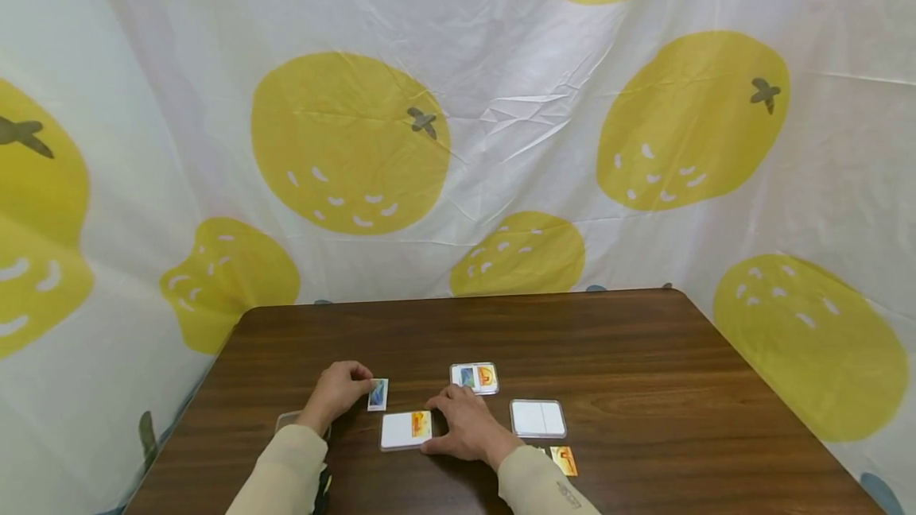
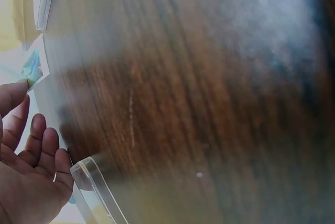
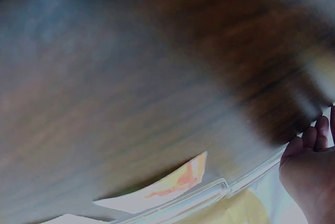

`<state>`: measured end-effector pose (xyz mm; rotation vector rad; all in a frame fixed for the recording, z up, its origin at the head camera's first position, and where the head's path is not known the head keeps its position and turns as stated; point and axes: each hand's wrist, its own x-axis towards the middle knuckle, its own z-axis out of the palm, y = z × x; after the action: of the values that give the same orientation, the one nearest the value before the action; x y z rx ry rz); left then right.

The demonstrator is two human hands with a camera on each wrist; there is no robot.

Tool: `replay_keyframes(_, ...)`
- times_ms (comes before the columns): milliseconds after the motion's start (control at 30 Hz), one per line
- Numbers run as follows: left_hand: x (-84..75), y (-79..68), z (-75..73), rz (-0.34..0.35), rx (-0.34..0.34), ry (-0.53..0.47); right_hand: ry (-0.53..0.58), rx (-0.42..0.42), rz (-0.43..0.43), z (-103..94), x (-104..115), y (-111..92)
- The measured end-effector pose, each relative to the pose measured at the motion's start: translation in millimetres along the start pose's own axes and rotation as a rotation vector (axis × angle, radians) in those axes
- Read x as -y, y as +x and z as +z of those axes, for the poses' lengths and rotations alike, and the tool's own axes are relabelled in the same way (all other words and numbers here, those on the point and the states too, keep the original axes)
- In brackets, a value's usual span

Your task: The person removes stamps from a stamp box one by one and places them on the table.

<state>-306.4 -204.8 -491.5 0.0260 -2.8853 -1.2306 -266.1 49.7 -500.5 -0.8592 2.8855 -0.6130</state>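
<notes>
My left hand pinches a small white-edged card with a blue picture by its left side. The left wrist view shows the thumb and a finger at the card's edge, the other fingers loosely bent. A flat clear case with a white insert and an orange picture card at its right end lies just nearer to me. My right hand holds this case at its right end, index finger by the far corner and thumb by the near one; the right wrist view hides that contact.
Farther back lies a case with a blue and an orange picture. Right of my right hand is a case with a blank, two-part white insert. A loose orange card lies before it. A clear case part sits beside my left wrist.
</notes>
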Motion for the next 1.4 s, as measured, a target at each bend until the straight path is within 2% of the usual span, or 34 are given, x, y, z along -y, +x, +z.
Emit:
replay_keyframes(600, -2.4, -4.8, -6.7, 0.034, -0.016, -0.003, -0.006, 0.014, 0.013, -1.1, 2, 0)
replay_keyframes(967, -5.9, -5.9, -9.1, 0.022, -0.011, -0.024, 0.005, 0.018, 0.017, -3.2, 3, -1)
replay_keyframes(1400, -15.1, -11.5, -7.3, 0.089, -0.013, -0.038, 0.006, 0.021, 0.022, -2.5, 3, 1)
